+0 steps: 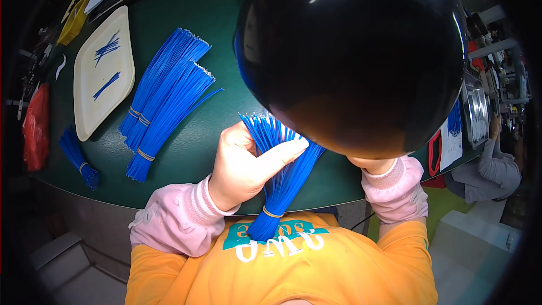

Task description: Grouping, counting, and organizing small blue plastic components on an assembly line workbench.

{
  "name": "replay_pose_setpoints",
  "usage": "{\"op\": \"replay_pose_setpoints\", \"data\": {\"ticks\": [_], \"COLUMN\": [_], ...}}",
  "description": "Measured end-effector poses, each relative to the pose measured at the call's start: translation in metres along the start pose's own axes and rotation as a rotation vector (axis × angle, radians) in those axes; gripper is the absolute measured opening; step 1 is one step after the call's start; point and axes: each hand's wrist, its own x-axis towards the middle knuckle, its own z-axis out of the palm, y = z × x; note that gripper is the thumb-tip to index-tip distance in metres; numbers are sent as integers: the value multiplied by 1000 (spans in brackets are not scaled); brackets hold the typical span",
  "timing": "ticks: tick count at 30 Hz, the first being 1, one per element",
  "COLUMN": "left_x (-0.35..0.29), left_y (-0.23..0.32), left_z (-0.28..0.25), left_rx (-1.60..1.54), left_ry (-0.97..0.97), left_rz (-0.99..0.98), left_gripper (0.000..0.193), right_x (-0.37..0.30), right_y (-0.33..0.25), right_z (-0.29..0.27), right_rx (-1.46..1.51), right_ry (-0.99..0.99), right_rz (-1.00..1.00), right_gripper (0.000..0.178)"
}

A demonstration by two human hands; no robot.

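Observation:
My left hand (240,164) is closed around a bundle of thin blue wires (288,181), its thumb lying across them near the splayed far ends. A tan rubber band (272,212) ties the bundle's near end, which rests against my orange shirt. Most of my right hand (374,165) is hidden under a large glossy black dome (361,51); only the part by the wrist shows, so its fingers cannot be seen. Left of my left hand, more banded blue wire bundles (172,110) lie on the green table (186,158).
A cream tray (107,110) with a few loose blue wires (106,51) lies at the left. Near it are a small wire bundle (79,158), a red plastic bag (36,130) and a yellow bin (74,20). Another person (491,172) sits far right, past a clear tray (477,107).

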Motion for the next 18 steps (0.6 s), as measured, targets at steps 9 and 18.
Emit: {"op": "replay_pose_setpoints", "data": {"ticks": [9,18], "left_x": [1,3], "left_y": [-1,-7], "left_z": [2,1], "left_rx": [-54,4], "left_ry": [24,-38], "left_rz": [-54,-31], "left_gripper": [7,11], "right_x": [6,9], "right_y": [-20,-25], "right_z": [2,1], "right_rx": [-307,-291], "right_ry": [-190,-133], "right_rz": [-45,-7], "right_gripper": [25,22]}}
